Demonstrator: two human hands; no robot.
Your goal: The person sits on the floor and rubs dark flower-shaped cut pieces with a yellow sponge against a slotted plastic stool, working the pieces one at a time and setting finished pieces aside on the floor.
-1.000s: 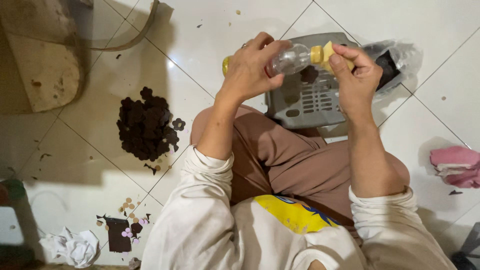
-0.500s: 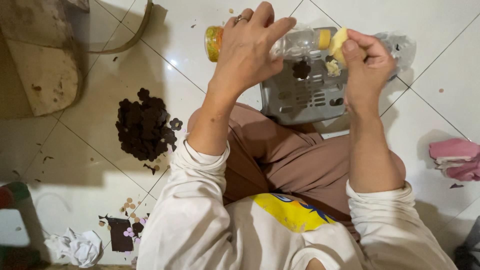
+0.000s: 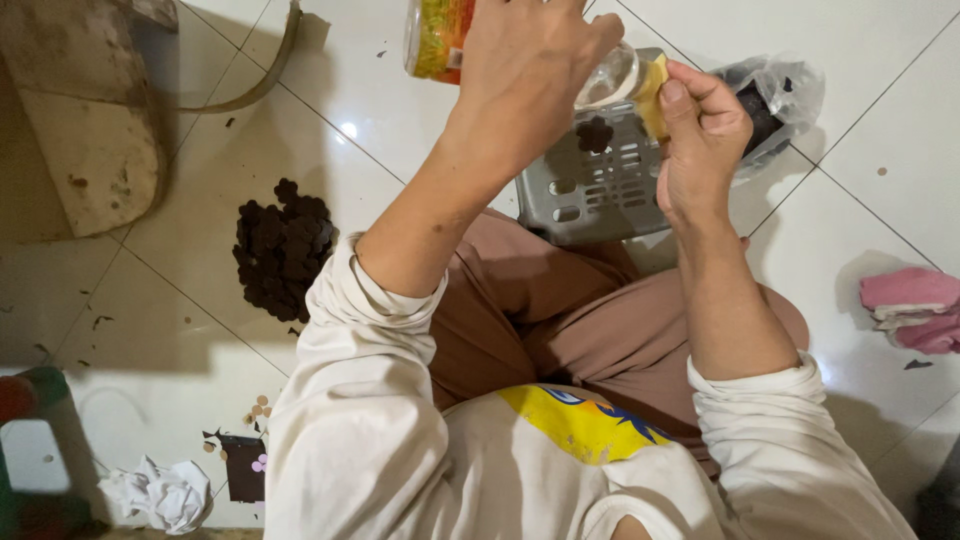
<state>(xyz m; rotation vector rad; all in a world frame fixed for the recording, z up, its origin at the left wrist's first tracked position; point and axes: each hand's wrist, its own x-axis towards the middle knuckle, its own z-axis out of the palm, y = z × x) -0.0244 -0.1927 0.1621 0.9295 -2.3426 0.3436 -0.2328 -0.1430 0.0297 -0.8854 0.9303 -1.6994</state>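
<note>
My left hand [image 3: 530, 60] grips a clear plastic bottle [image 3: 440, 38] with a yellow-orange label, held sideways above the floor. My right hand [image 3: 700, 130] pinches the bottle's yellow cap [image 3: 652, 92] at the neck end. Both hands hover over a grey slotted plastic basket [image 3: 590, 190] on the white tiled floor, in front of my knees. One dark flower-shaped piece [image 3: 594, 133] lies in the basket.
A pile of dark flower-shaped pieces [image 3: 282, 248] lies on the tiles at left. A clear bag with dark contents [image 3: 770, 100] sits behind the basket. Pink folded cloths [image 3: 915, 305] are at right, crumpled paper [image 3: 160, 492] and small scraps at lower left, a worn board [image 3: 85, 130] upper left.
Both hands have lifted the bottle up and toward the camera, turning it so the labelled base points left; the right hand stays on the cap.
</note>
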